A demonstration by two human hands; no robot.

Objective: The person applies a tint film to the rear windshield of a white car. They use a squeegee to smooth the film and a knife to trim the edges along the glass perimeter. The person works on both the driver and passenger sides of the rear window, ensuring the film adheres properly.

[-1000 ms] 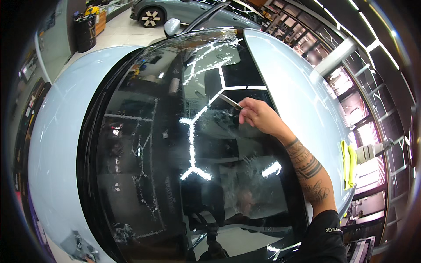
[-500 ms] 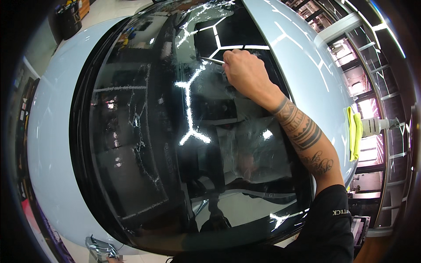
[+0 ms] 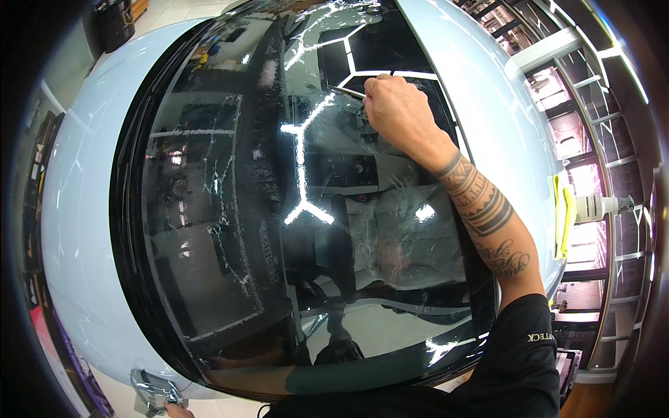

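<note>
My right hand (image 3: 398,110) is closed around a slim flat scraper-like tool (image 3: 350,91), most of which its fingers hide. The tool's thin edge reaches left and lies against the dark windshield (image 3: 327,160) of a pale blue car, close to the roof edge. At the bottom left, only part of my left hand (image 3: 178,412) shows, with its fingers bent at a crumpled, translucent grey sheet (image 3: 155,392). This sheet hangs beside the car's front body.
The pale hood (image 3: 80,223) curves away left, and the roof (image 3: 498,111) lies to the right. A yellow-green cloth (image 3: 563,216) hangs by a whitish bottle (image 3: 596,206) past the roof. Black wipers (image 3: 125,230) run along the windshield's left edge. A black bin (image 3: 115,24) stands far left.
My right hand and the tool have shifted slightly right in the picture. The left hand and grey sheet sit a little further left. Seats show more plainly through the glass.
</note>
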